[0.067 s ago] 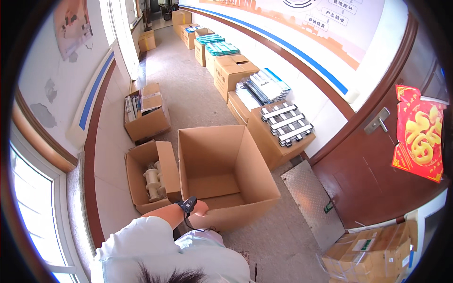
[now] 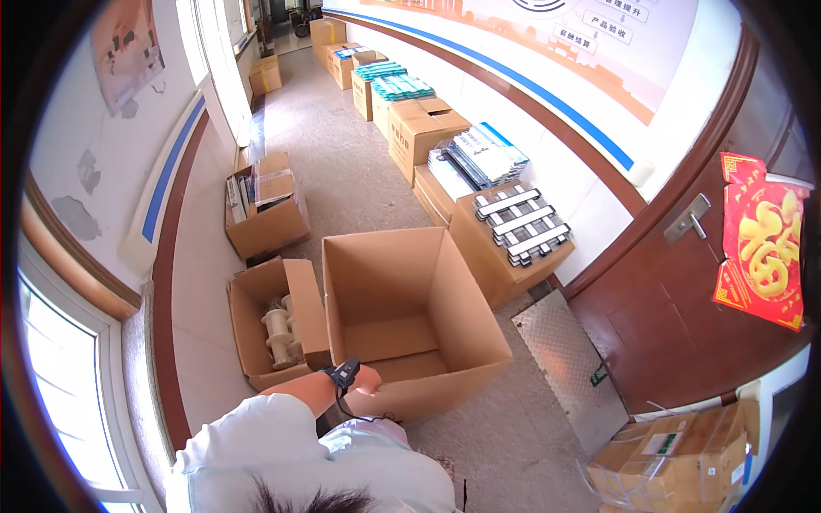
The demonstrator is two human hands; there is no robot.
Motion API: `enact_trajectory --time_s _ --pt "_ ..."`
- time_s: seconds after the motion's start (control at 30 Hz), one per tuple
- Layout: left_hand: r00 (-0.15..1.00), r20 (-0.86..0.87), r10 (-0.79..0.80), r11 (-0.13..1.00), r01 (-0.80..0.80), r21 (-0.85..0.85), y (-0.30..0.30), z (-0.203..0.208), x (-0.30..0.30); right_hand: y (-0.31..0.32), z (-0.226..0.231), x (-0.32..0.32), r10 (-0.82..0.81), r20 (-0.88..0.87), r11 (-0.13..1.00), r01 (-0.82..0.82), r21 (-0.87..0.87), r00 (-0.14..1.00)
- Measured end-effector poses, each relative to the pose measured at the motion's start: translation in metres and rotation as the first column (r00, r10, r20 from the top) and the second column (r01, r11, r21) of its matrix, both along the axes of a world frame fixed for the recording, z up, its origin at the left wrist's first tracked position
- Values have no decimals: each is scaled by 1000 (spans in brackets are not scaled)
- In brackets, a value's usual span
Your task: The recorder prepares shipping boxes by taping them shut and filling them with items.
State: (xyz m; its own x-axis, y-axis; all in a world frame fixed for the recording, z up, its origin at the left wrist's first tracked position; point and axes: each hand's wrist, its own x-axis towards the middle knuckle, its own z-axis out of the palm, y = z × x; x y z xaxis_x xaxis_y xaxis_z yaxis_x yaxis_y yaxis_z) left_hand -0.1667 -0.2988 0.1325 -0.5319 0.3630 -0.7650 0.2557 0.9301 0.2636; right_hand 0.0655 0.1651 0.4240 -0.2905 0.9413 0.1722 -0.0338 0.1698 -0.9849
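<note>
My left hand (image 2: 368, 380) is at the near edge of a tall, open cardboard box (image 2: 445, 398), close to its near-left corner. The fingers look curled over the rim, though their tips are partly hidden. A black device on a strap with a cable sits on my left wrist. Inside, the box shows bare brown walls and a bottom with no contents visible. Just left of it stands a smaller open carton (image 2: 299, 299) with cream plastic spools (image 2: 278, 333) in it. My right hand is out of the picture, hidden below my body and the lower rim.
Ahead on the left, a carton (image 2: 269, 227) holds flat items. Along the right wall stands a row of cartons (image 2: 419, 132), the nearest topped by stacked black-and-white strips (image 2: 522, 222). A metal plate (image 2: 569, 368) lies before the brown door (image 2: 658, 316). A strapped carton (image 2: 671, 462) sits lower right.
</note>
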Motion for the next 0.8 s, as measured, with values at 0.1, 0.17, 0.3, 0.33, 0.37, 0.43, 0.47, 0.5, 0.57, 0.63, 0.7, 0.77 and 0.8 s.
enact_trajectory --time_s 0.1,0.17,0.3,0.33,0.37,0.43,0.47,0.5,0.57,0.63,0.7,0.77,0.8 --pt "995 -52 -84 989 90 117 5 -13 -13 -19 7 -25 1 42 999 1 -53 999" --pt "993 -46 -112 978 118 169 19 -16 -26 -17 0 -26 21 42 1000 -21 -1 999" --pt "982 -87 -166 958 181 221 55 -23 -44 5 -38 -20 62 118 818 -118 563 991" --pt "981 -89 -170 958 186 219 67 -21 -52 3 -33 -20 58 115 819 -113 562 992" --pt "984 -65 -165 964 174 201 82 -11 -57 -15 -11 -28 27 141 961 -65 271 990" --pt "988 -37 -152 970 156 186 103 -11 -67 -25 -1 -33 12 175 999 -4 -46 984" --pt "987 -54 -150 968 158 193 113 -20 -68 -24 -1 -29 0 229 997 18 -74 973" --pt "984 -70 -162 965 173 196 124 -17 -72 -24 -2 -25 -23 284 993 55 -106 959" --pt "991 -7 -134 978 133 162 149 12 -80 -33 -1 -24 -36 244 993 63 -105 969" --pt "990 -68 -125 984 132 116 163 -43 -78 -23 -16 -13 -37 243 991 66 -114 969" --pt "995 43 92 985 -97 142 181 -77 -82 -66 18 -35 -114 307 987 143 -72 945" --pt "972 -123 198 963 -169 210 203 -78 -58 -71 12 -32 -166 276 981 188 -55 947" --pt "915 -399 61 958 59 282 205 -61 -47 -55 -5 -11 -141 281 979 175 -102 949"
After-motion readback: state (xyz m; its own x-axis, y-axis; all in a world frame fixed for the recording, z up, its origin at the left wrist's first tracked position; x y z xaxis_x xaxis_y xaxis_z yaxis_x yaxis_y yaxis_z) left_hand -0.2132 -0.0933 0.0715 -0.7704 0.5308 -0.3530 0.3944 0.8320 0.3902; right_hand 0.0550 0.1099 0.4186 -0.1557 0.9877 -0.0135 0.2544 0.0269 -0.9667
